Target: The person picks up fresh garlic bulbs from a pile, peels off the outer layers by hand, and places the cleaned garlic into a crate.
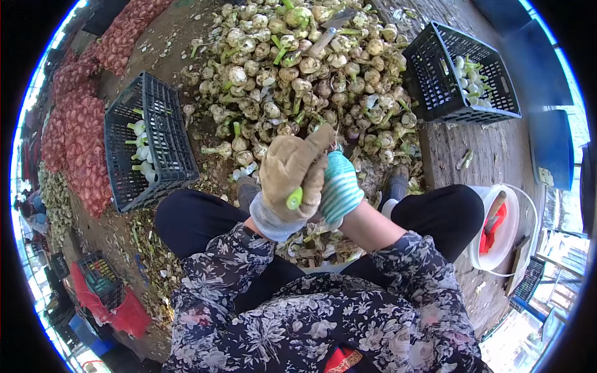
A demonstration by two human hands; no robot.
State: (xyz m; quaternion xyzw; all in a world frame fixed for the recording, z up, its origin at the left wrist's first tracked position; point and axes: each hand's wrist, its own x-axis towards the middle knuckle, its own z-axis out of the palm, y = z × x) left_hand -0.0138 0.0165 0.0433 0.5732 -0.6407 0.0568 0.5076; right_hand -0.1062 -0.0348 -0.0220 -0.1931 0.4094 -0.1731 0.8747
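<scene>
While the gloved hands meet at the near edge of the bulb heap (289,73), close two-handed work seems underway.
The left hand (287,171) is curled round a green stem (295,198), its end poking out; the right hand (341,186) presses alongside, its grip hidden. Any move seems to call for steadiness.

We look through one head-worn camera, facing forward and steeply down through a round, wide lens. The two gloved hands (311,177) are close, mid-view; our flower-patterned dark sleeves (217,267) fill the near edge, and the heap of pale, dirt-flecked bulbs (298,68) lies beyond.
</scene>
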